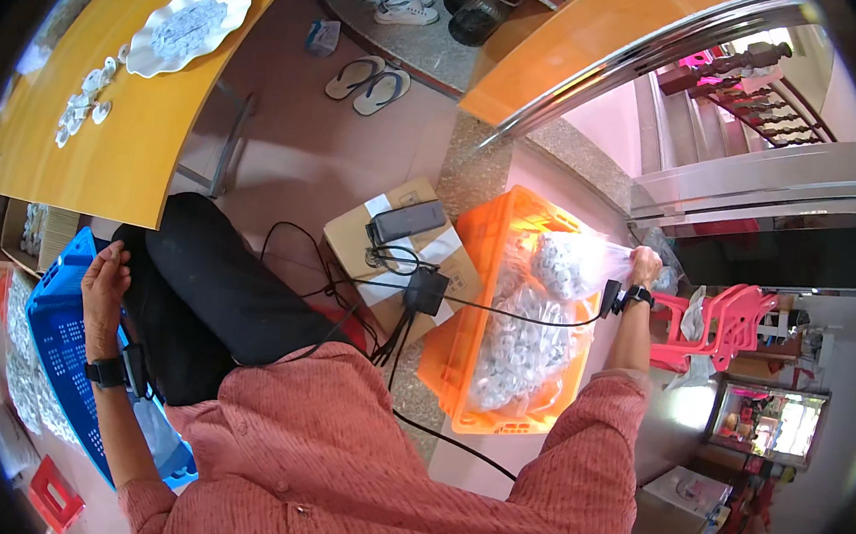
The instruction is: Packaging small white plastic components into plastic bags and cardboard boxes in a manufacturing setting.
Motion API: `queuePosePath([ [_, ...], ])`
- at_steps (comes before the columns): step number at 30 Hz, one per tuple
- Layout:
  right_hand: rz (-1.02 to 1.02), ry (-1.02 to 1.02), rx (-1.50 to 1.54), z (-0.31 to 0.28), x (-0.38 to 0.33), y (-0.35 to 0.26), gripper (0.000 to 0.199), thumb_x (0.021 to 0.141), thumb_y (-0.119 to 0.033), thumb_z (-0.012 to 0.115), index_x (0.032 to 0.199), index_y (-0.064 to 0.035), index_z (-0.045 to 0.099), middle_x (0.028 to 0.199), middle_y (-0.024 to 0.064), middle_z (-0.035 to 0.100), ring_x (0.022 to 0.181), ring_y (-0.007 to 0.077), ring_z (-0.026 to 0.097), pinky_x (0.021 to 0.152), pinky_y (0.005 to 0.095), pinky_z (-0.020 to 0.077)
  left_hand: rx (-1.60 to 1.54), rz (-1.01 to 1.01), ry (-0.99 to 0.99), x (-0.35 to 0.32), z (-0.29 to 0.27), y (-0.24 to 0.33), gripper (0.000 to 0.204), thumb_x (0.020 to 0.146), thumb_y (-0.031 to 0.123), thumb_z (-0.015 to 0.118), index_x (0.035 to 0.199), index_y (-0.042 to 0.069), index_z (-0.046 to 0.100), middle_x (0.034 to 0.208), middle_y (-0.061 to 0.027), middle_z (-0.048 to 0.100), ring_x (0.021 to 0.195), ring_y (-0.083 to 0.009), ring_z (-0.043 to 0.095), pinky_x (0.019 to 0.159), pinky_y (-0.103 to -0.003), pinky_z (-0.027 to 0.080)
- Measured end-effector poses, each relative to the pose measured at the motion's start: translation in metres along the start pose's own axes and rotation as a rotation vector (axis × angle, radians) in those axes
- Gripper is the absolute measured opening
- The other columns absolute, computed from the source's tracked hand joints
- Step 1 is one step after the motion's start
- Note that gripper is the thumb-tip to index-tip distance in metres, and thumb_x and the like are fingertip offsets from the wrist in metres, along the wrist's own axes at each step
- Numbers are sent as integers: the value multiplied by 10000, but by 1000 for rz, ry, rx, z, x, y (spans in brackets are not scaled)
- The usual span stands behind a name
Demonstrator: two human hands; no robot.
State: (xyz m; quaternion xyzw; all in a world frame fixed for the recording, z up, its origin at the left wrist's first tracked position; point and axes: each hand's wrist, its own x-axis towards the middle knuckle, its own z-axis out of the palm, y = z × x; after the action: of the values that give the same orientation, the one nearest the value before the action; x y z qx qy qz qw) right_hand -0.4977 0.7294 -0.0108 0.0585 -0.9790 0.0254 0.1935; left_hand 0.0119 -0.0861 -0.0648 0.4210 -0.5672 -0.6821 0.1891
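My right hand [646,267] is closed around the gathered neck of a clear plastic bag [569,265] filled with small white round parts. The bag's full end hangs over the orange crate [456,368], above more clear bags of similar parts [523,358] inside it. At the far left, my left hand [104,282] is beside my knee, near the blue basket [67,341]. Its fingers are loosely curled and slightly apart, and nothing shows in them. A dark strapped device sits on each wrist.
A cardboard box [351,227] before me carries a power bank [408,221] and a black cable hub [426,292]; cables cross toward both wrists. A yellow table [39,146] at upper left bears a scalloped white plate [230,3] and loose white parts [84,102]. Sandals [368,84] lie beyond.
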Motion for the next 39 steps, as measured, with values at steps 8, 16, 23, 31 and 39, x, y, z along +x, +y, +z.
queuePosePath([
  [8,513,178,488,50,7,55,219,751,-119,550,921,-55,671,862,159,691,801,300,661,732,386,507,113,64,-48,8,9,-5,264,941,215,621,1165,78,651,955,10,661,755,-31,570,655,-150,460],
  [16,499,-19,666,108,-58,-14,280,702,-29,558,970,1,634,882,114,657,817,226,618,740,322,491,162,78,-6,8,3,0,282,939,180,617,1197,68,633,1018,-8,653,780,-29,570,672,-143,455],
  [23,631,-52,747,126,-62,-1,205,794,30,489,961,-13,601,736,67,603,609,146,583,537,251,471,106,3,3,16,10,1,244,940,208,623,1147,82,646,995,0,654,750,-18,549,666,-144,444],
  [31,492,95,1004,114,-73,-3,174,763,55,610,924,-4,637,817,61,634,722,136,577,659,280,502,273,154,-32,36,-19,-22,197,942,229,625,1087,99,655,934,17,659,710,-10,540,634,-146,435],
  [39,635,-41,903,125,-100,8,167,761,63,575,904,17,647,829,80,634,728,163,598,666,284,499,256,54,-129,48,-51,-31,495,862,-129,514,1324,49,537,1213,-72,582,1007,-131,582,814,-215,474],
])
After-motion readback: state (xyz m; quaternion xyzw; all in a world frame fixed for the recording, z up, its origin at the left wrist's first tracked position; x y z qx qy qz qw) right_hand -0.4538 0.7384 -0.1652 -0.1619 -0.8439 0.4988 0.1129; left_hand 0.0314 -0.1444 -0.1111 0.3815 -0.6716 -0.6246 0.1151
